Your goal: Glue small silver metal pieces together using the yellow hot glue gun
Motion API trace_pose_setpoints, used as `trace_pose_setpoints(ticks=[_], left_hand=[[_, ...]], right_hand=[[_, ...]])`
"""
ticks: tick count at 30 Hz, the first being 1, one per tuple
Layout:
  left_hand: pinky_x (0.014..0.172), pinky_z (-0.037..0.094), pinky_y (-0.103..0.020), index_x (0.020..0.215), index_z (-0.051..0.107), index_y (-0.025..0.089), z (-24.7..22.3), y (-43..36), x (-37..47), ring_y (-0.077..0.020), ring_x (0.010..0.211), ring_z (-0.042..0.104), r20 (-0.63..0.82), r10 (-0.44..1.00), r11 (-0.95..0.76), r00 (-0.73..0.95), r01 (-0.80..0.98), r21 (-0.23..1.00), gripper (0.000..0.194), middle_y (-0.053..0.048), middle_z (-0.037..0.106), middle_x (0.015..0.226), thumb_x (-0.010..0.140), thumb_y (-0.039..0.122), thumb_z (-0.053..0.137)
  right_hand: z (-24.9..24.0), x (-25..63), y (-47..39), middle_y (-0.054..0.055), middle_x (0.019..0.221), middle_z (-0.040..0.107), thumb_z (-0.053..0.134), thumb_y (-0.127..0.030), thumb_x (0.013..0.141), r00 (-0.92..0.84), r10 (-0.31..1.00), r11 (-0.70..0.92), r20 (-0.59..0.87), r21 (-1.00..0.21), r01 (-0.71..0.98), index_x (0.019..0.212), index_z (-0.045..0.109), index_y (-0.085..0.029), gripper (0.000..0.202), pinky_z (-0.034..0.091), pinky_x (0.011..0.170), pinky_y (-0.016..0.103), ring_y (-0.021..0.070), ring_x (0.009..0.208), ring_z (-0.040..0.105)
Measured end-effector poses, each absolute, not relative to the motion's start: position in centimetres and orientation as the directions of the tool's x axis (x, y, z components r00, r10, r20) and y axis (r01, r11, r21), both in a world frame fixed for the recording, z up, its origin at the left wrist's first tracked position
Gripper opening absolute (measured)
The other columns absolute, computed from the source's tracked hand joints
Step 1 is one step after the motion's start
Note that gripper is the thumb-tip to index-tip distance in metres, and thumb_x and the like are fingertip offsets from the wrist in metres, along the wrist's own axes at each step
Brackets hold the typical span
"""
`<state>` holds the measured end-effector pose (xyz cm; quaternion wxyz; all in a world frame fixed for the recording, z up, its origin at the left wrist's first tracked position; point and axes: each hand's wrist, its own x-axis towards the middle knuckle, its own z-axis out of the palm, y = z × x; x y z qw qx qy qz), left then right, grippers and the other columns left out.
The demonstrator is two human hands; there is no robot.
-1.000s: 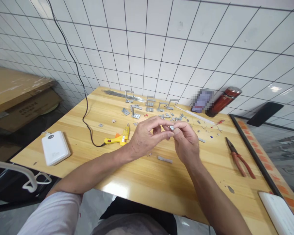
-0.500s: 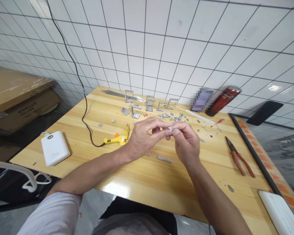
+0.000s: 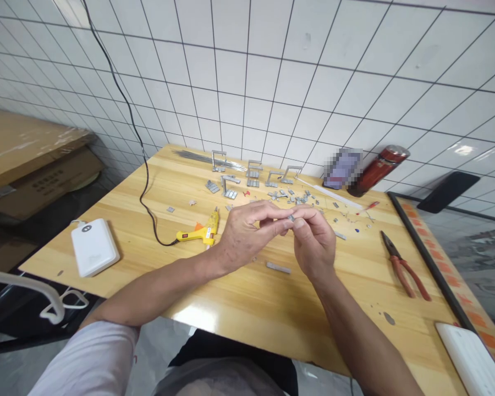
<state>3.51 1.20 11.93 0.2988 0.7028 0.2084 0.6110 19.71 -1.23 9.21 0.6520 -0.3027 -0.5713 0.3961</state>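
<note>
A small grey piece (image 3: 291, 218) is pinched between the fingertips of both hands above the middle of the table; the fingers cover most of it. My left hand (image 3: 247, 231) is closed on it from the left, thumb and forefinger together. From the right, my right hand (image 3: 315, 236) grips it with bent fingers. On the wood just below the hands lies a flat grey strip (image 3: 278, 268). Behind them are scattered small grey pieces (image 3: 299, 198) and several grey frame-like stands, one of them an upright stand (image 3: 230, 187).
A yellow glue gun (image 3: 200, 231) with a black cord lies left of my hands. Farther left is a white power bank (image 3: 94, 247). Red-handled pliers (image 3: 402, 267) lie at the right. Along the wall are thin metal rods (image 3: 206, 159), a red flask (image 3: 377, 170) and a phone (image 3: 342, 168).
The view has shifted slightly. Both hands stay together at the small grey piece, which the fingertips now cover more.
</note>
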Motion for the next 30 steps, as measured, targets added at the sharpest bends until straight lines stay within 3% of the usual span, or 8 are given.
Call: trace_pose_setpoints(ticks=[6,9,13,18,21,24,30], left_hand=[[0.062,0.054,-0.025,0.095,0.083,0.020,11.9,0.8,3.8,-0.0105,0.065,0.064,0.683,0.714,-0.686,0.152,-0.042,0.727,0.008,-0.001,0.078,0.076,0.092,0.027,0.084],[0.061,0.053,-0.024,0.100,0.081,0.018,12.2,0.4,3.7,-0.0097,0.064,0.062,0.543,0.813,-0.538,0.209,-0.086,0.839,0.016,-0.003,0.078,0.082,0.092,0.031,0.083],[0.067,0.057,-0.026,0.100,0.077,0.017,12.8,0.2,3.5,-0.0131,0.072,0.069,0.364,0.874,-0.324,0.322,-0.171,0.930,0.016,-0.004,0.076,0.084,0.093,0.032,0.078],[0.054,0.046,-0.022,0.095,0.072,0.018,13.4,0.5,3.3,-0.0097,0.060,0.059,0.403,0.853,-0.401,0.331,-0.078,0.913,0.012,-0.001,0.072,0.074,0.095,0.030,0.073],[0.052,0.042,-0.021,0.098,0.071,0.019,13.5,0.8,2.9,-0.0067,0.055,0.050,0.524,0.788,-0.572,0.322,0.069,0.818,0.005,0.001,0.073,0.077,0.095,0.023,0.071],[0.059,0.048,-0.021,0.099,0.068,0.019,13.4,1.2,2.4,-0.0065,0.059,0.054,0.695,0.649,-0.760,0.309,0.233,0.606,0.006,0.001,0.075,0.088,0.094,0.016,0.069],[0.072,0.057,-0.027,0.098,0.066,0.018,13.1,1.9,1.5,-0.0128,0.074,0.070,0.811,0.403,-0.885,0.424,0.406,0.228,0.006,-0.001,0.078,0.089,0.099,0.012,0.063]], right_hand=[[9.2,19.7,-1.0,0.000,0.087,0.064,0.070,-0.044,0.100,0.054,0.882,0.471,0.468,-0.875,-0.113,0.095,0.070,-0.027,0.018,0.055,0.080,0.036,0.0176,0.081,0.062],[9.8,19.7,-0.9,0.001,0.085,0.064,0.074,-0.048,0.093,0.067,0.913,0.408,0.402,-0.902,-0.142,0.089,0.068,-0.026,0.023,0.056,0.080,0.037,0.0182,0.080,0.061],[10.9,19.8,-0.9,0.001,0.085,0.062,0.076,-0.045,0.089,-0.010,0.937,0.336,0.350,-0.906,-0.257,0.084,0.067,-0.025,0.022,0.056,0.073,0.036,0.0169,0.072,0.058],[11.1,20.2,-0.7,0.000,0.086,0.065,0.080,-0.043,0.086,-0.056,0.942,0.297,0.330,-0.903,-0.310,0.086,0.072,-0.024,0.020,0.052,0.069,0.032,0.0150,0.071,0.059],[11.0,20.9,-0.6,-0.002,0.078,0.065,0.079,-0.038,0.088,-0.072,0.951,0.282,0.301,-0.938,-0.200,0.087,0.072,-0.025,0.015,0.051,0.069,0.031,0.0143,0.069,0.059],[11.5,21.4,-0.9,-0.002,0.078,0.067,0.076,-0.033,0.091,-0.061,0.939,0.340,0.338,-0.940,0.029,0.088,0.071,-0.025,0.010,0.051,0.069,0.030,0.0146,0.071,0.060],[13.0,21.4,-1.5,0.000,0.082,0.071,0.068,-0.022,0.096,-0.122,0.803,0.560,0.584,-0.667,0.491,0.088,0.068,-0.025,0.008,0.053,0.073,0.032,0.0153,0.075,0.064]])
